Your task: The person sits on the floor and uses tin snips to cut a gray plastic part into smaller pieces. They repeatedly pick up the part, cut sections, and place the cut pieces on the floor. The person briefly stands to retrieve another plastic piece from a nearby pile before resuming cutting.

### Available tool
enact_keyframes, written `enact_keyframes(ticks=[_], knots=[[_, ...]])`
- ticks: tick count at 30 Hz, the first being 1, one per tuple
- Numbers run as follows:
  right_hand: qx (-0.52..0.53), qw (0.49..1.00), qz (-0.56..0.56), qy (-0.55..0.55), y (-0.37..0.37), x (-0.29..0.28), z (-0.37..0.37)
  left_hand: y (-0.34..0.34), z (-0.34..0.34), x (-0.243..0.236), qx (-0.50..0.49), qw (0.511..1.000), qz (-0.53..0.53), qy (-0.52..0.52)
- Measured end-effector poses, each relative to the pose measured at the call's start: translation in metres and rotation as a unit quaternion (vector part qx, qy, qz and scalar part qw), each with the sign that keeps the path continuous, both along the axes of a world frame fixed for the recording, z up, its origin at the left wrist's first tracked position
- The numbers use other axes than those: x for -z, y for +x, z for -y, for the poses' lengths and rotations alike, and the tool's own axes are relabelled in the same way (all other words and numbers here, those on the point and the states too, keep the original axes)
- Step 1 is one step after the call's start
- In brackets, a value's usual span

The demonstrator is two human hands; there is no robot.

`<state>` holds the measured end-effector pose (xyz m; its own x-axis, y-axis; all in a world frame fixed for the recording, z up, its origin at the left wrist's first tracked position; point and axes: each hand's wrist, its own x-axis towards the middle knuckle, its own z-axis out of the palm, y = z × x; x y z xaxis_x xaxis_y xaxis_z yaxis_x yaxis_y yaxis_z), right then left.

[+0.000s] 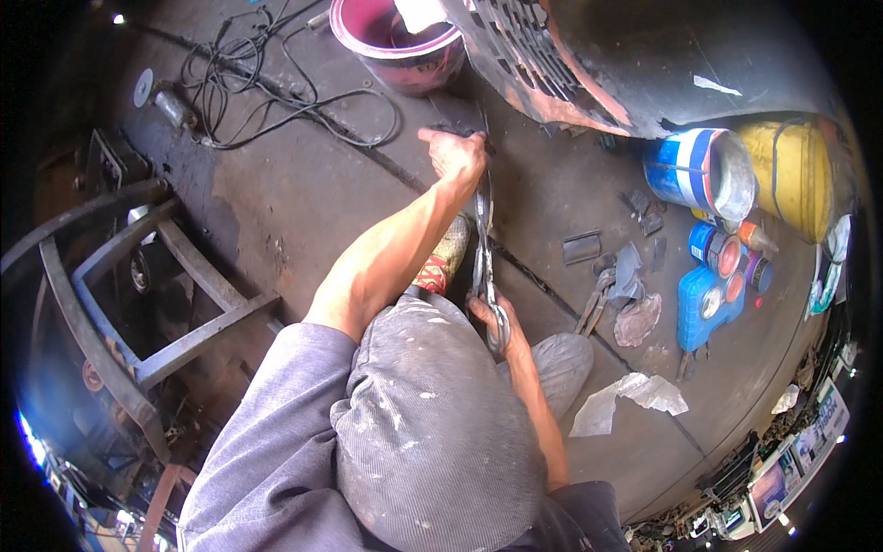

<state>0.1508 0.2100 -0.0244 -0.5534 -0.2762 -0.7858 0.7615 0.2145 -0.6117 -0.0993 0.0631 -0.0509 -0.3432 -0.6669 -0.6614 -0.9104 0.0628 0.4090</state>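
My right hand is closed round the looped handles of long metal shears, close to my knee. The shears point away from me, their far end reaching up beside my left hand. That hand is closed, fingers bent round a thin dark piece whose kind I cannot make out. Just below it, my shoe with red lacing is partly hidden by my forearm and knee.
A pink bucket stands ahead, beside a large dark panel. Rightward are a blue-white can, a yellow container, a blue case and scraps. Leftward lie a grinder, cables and a metal frame.
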Motion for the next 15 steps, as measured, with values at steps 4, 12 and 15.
enact_keyframes(ticks=[4,12,15], knots=[[-0.032,0.998,-0.029,0.047,-0.006,-0.009,0.001,0.013,0.006,0.001,-0.081,0.996,-0.039,0.017],[0.02,0.998,-0.052,0.007,-0.014,-0.014,0.001,0.056,0.022,0.002,0.019,0.971,-0.063,0.232],[0.044,0.998,-0.031,-0.02,-0.014,-0.006,0.001,0.071,0.024,0.015,0.028,0.958,-0.121,0.258]])
